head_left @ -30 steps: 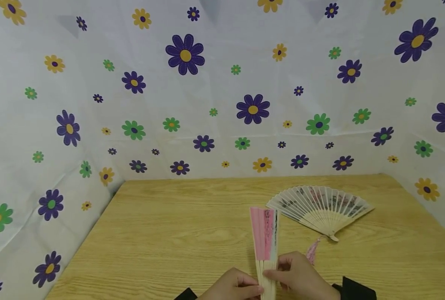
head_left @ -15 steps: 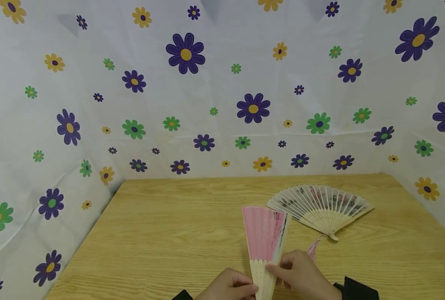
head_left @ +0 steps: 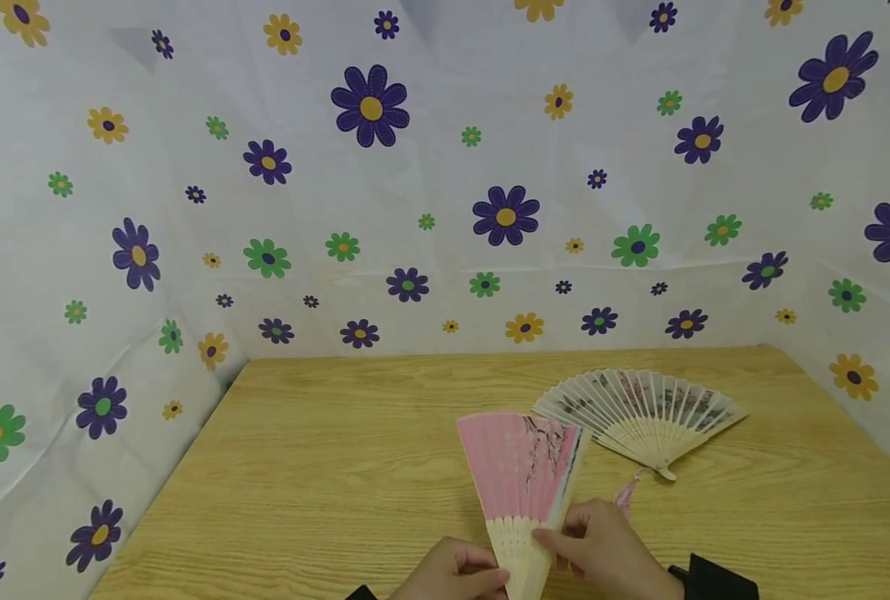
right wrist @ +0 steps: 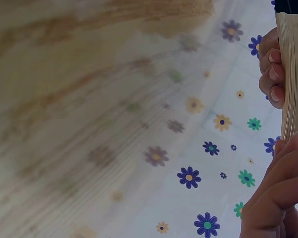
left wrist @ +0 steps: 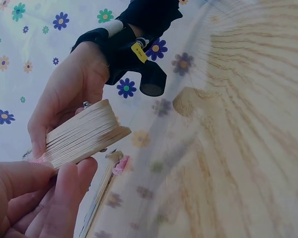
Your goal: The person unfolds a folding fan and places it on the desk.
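Note:
A pink folding fan with dark blossom branches is held up partly spread, its pale slats pointing down. My left hand pinches the slats on the left side near the bottom. On the other side, my right hand grips the stack of slats that is still folded, thumb across the front. Seen from the left wrist, the bundled slat ends sit between both hands. In the right wrist view only the edge of the stacked slats shows at the right.
Behind to the right, a white folding fan lies fully spread on the wooden table. A pink tassel trails from its pivot toward my right hand. White flower-printed cloth walls off the back and sides.
The pink fan has gone from nearly folded to partly spread, its left edge swinging left and more of the branch print showing. My left hand has shifted slightly left; the right has barely moved.

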The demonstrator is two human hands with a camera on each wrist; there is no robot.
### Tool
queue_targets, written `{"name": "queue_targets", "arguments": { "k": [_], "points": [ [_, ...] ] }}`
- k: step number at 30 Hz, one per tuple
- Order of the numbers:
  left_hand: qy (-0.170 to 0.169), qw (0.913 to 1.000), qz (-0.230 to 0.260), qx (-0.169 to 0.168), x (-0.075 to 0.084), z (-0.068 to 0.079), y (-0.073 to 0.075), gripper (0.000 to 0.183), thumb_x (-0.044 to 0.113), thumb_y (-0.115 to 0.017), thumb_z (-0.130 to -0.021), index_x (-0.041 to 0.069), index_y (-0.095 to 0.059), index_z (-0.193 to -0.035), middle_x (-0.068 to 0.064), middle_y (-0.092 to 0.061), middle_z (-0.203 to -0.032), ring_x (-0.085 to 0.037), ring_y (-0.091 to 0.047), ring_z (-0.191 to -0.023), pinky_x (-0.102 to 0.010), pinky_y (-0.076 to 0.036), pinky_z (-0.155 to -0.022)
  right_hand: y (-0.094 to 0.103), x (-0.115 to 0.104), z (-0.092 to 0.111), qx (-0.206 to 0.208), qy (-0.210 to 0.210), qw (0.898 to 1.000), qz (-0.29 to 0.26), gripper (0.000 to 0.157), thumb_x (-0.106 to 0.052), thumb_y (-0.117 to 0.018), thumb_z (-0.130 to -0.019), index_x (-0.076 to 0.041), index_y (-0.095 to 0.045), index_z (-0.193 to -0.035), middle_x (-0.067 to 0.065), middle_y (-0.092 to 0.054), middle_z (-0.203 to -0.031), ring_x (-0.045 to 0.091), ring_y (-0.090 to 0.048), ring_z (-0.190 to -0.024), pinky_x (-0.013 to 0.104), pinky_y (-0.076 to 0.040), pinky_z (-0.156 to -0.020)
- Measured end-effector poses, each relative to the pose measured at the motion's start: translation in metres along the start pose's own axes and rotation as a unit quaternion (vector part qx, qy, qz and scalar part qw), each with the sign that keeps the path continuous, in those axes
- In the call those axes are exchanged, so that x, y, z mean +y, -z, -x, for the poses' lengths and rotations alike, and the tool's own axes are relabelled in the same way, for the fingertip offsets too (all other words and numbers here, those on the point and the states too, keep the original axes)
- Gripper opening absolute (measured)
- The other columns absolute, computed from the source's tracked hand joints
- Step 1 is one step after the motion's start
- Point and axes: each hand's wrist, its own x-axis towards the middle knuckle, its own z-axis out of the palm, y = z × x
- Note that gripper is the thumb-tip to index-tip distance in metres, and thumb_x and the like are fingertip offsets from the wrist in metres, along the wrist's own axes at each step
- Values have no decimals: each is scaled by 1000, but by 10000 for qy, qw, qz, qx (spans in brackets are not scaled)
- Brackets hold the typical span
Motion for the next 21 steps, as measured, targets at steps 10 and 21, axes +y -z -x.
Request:
{"name": "queue_targets", "arguments": {
  "k": [10,21],
  "points": [
    [-3,9994,347,74,-3,4,3,32,5,-62,-102,-27,-63,-104,-26,-76,-90,1,-68,-71,-13,-56,-67,0,2,1,-1,5,10000,-60,42,-24,-68,-102,6,-66,-72,-2,-54,-60,7,-46,-52,24,-35,-49],
    [169,9980,557,227,-1,5,5,31,5,-62,-102,-25,-63,-106,-22,-77,-90,-3,-70,-72,-17,-59,-71,3,0,-2,160,154,9997,-49,49,-24,-69,-101,10,-63,-67,-4,-50,-54,4,-40,-46,19,-26,-46]
  ]
}}
